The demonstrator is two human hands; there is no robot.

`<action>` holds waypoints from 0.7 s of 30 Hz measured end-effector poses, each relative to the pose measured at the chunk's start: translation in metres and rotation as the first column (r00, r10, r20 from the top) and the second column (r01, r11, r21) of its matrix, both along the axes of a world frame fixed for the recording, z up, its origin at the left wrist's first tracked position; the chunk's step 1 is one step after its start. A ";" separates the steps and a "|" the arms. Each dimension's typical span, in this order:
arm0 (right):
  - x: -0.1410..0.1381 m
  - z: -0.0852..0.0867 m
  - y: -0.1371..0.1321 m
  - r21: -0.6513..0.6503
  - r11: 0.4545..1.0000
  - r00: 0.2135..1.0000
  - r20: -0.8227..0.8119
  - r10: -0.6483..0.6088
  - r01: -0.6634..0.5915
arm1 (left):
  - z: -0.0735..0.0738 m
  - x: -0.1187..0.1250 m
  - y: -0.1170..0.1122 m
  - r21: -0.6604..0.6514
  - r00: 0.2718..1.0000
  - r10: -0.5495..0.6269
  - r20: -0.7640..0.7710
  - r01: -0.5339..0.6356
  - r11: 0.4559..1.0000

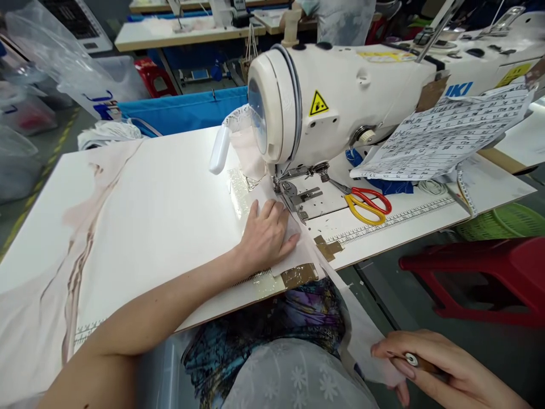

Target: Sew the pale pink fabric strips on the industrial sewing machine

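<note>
In the head view, my left grip (266, 233) lies flat with its fingers spread loosely, pressing on the pale fabric (366, 326) just in front of the needle area of the white sewing machine (332, 102). From there the fabric runs over the front edge of the table (183, 193) and hangs down to my right grip (426, 358), which is closed on its far end, thumb against fingers. A small tool with a brown handle (430, 366) is tucked in that same grip. Scissors (369, 205) with one red and one yellow handle lie on the table, right of the needle area, near a printed sheet (447, 133). More pale pink cloth (34, 324) drapes over the table's left side. A red stool (477, 278) stands to the right.
</note>
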State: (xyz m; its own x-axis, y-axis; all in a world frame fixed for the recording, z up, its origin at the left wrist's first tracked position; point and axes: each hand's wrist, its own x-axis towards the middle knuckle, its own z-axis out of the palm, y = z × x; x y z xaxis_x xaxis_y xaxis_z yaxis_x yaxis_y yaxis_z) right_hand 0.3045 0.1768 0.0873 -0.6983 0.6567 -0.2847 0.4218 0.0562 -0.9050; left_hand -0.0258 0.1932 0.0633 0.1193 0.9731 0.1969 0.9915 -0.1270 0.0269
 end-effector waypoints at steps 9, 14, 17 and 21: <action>-0.012 -0.013 0.019 0.002 0.985 0.981 -0.087 0.171 -0.171 | 0.000 0.000 0.001 -0.006 1.000 0.007 0.015 -0.007 1.000; -0.028 -0.011 0.021 -0.013 0.987 0.977 -0.140 0.158 -0.162 | -0.001 0.000 0.001 -0.001 1.000 0.011 0.014 -0.011 1.000; -0.038 -0.008 0.024 0.016 0.982 0.968 -0.168 0.187 -0.187 | -0.001 -0.001 0.002 0.002 1.000 0.011 0.016 -0.011 1.000; -0.049 -0.011 0.029 0.038 0.972 0.952 -0.197 0.236 -0.234 | -0.001 -0.001 0.003 0.012 0.999 0.011 0.030 -0.012 1.000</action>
State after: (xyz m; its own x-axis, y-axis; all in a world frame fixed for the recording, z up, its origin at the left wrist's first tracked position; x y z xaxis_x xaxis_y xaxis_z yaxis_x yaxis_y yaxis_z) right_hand 0.2550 0.2060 0.0764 -0.8748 0.4701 -0.1169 0.2073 0.1453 -0.9674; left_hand -0.0267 0.1965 0.0628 0.1021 0.9718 0.2124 0.9917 -0.1162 0.0552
